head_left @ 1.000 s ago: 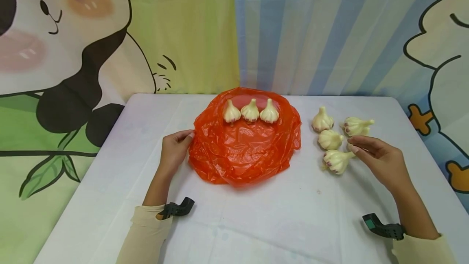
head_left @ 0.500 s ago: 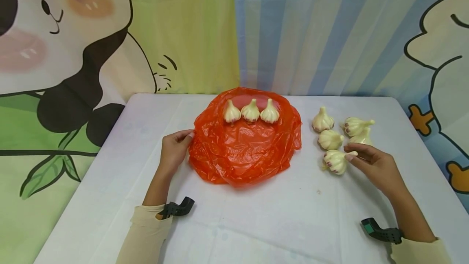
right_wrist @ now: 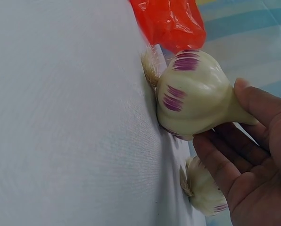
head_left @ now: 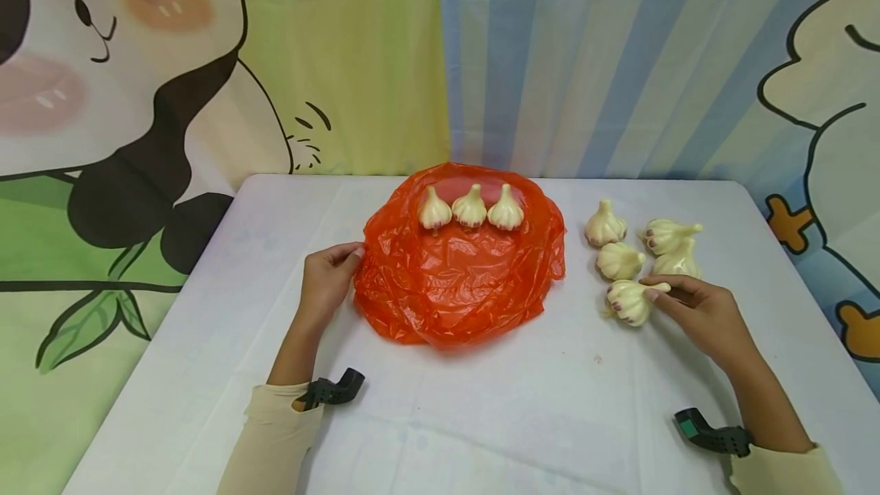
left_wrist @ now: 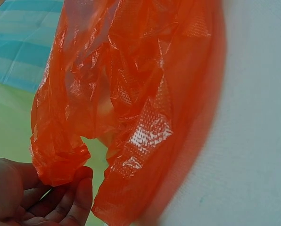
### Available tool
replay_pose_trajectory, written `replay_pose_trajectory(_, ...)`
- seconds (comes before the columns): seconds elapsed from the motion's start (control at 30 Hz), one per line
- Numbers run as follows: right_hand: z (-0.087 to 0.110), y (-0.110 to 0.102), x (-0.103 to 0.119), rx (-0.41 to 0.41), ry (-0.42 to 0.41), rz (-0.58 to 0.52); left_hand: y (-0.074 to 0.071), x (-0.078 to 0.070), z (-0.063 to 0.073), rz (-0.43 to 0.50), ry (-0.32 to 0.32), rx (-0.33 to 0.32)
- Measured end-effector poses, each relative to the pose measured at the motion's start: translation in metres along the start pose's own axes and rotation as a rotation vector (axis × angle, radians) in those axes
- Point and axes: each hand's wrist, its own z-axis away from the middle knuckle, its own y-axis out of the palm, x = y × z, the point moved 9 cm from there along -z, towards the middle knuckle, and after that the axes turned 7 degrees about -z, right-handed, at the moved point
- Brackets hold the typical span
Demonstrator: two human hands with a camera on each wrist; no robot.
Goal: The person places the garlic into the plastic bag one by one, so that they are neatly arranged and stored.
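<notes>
A printed curtain (head_left: 357, 52) is hanging beyond the fingers of the left hand (head_left: 325, 285) and right hand (head_left: 704, 317), four garlic bulbs (head_left: 620, 262) crowding just ahead of the latter. Left thumb and fingers are tightly pinching the edge of an orange-red bag (head_left: 464, 285), three bulbs (head_left: 470, 210) lying inside, rightward of them; right thumb and fingers, slightly parted, are holding a fifth loose bulb (head_left: 627, 304) by its neck, making eight

Left wrist view: I get the left hand (left_wrist: 22, 197) cropped by the frame edge, bag (left_wrist: 136, 94) running out the top; right wrist view: right hand (right_wrist: 258, 188) cropped, its fingers (right_wrist: 220, 162) hiding part of the lower garlic bulb (right_wrist: 202, 193); head view: both sleeves (head_left: 268, 441) cut off below, speck (head_left: 596, 359) on the surface (head_left: 481, 418) too small to identify
</notes>
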Motion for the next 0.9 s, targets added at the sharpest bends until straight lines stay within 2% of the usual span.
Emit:
replay_pose_trajectory(0.23, 0.001, -0.004, 0.005, -0.018, 0.009, 0.057, 0.0, 0.0, 0.0, 0.005, 0.011, -0.004)
replay_pose_trajectory(0.47, 0.002, -0.009, 0.007, -0.024, 0.032, 0.06, 0.0, 0.0, 0.0, 0.0, 0.007, -0.001)
replay_pose_trajectory(0.67, 0.002, -0.009, 0.02, -0.03, -0.017, 0.025, 0.0, 0.0, -0.001, -0.005, 0.003, -0.003)
replay_pose_trajectory(0.9, -0.001, -0.006, 0.039, -0.023, -0.085, 0.036, 0.0, 0.001, -0.001, -0.007, -0.006, -0.004)
